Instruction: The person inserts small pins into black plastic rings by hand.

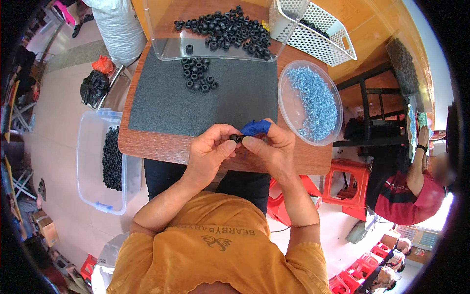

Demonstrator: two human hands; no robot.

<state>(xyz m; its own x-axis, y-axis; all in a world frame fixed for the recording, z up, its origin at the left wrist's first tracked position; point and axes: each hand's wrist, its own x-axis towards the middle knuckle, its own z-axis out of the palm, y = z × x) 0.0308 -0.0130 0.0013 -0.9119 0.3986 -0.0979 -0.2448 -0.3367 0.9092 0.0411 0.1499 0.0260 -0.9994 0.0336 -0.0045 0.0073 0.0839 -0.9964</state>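
Observation:
Close to the table's near edge, my left hand (209, 147) and my right hand (275, 149) meet fingertip to fingertip. Between them they pinch a small black ring-like part (236, 139), partly hidden by the thumbs. Blue wrapping (255, 128) covers the index finger of my right hand. Past my hands lies a dark grey mat (161, 98), with several loose black parts (196, 76) on its far half. A bigger heap of the same black parts (230, 29) fills a clear tray (215, 58) behind. To the right, a round clear dish (282, 98) holds small light-blue translucent pieces (316, 105).
A white perforated basket (318, 41) with black parts stands at the back right. On the floor at left is a clear tub (90, 181) of black parts. Red stools (346, 183) stand right of the table (161, 146); another person (411, 196) sits beyond.

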